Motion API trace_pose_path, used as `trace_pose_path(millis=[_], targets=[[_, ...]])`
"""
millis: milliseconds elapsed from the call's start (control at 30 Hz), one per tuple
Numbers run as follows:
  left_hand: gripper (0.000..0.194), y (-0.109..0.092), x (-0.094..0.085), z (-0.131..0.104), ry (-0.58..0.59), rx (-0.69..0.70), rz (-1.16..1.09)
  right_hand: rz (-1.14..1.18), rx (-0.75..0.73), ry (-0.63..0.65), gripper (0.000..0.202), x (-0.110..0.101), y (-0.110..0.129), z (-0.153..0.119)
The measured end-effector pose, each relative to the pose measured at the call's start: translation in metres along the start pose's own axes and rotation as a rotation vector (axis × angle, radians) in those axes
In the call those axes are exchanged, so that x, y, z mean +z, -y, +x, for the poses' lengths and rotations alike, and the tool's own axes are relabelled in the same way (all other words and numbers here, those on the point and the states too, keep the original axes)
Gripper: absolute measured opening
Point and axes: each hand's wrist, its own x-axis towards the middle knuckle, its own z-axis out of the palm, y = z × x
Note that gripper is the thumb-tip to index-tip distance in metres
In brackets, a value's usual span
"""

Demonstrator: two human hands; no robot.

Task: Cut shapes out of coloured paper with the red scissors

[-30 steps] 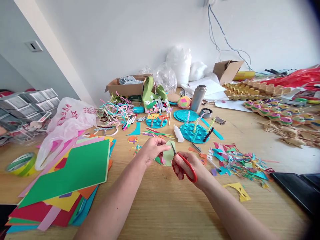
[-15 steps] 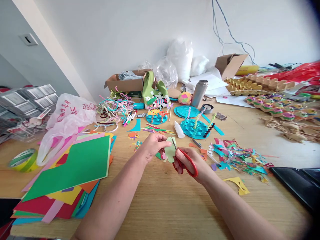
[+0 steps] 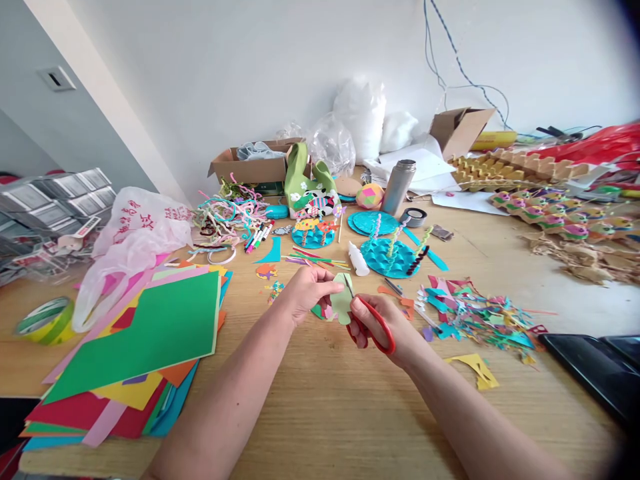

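Observation:
In the middle of the head view, my left hand [image 3: 311, 292] pinches a small piece of light green paper [image 3: 341, 308] between thumb and fingers. My right hand [image 3: 383, 327] is wrapped round the red handles of a pair of scissors [image 3: 379, 323]. The scissor blades lie at the paper's upper right edge, close to my left thumb. Pink and green paper bits show just under the left hand, partly hidden by it. Beyond the hands lie a white glue bottle [image 3: 358, 260] and a blue-painted disc [image 3: 389, 259] with pipe cleaners standing up from it.
Coloured paper sheets [image 3: 160, 327] are stacked at the left, beside a tape roll [image 3: 46, 321]. Paper scraps [image 3: 480, 317] are heaped at the right, near a black object [image 3: 590, 367]. A metal flask [image 3: 401, 188], a green felt bag [image 3: 305, 183] and pipe cleaners [image 3: 230, 217] stand or lie further back.
Both hands stay almost in place. The light green paper's lower edge looks slightly different, and the small strip hanging there no longer shows.

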Motion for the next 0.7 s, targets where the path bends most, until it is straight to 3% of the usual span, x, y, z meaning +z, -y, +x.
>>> trace_pose_path(millis=[700], targets=[[0.031, -0.0018, -0.0005, -0.0021, -0.007, 0.007, -0.011, -0.029, 0.007, -0.027, 0.054, 0.0003, 0.0038, -0.0019]])
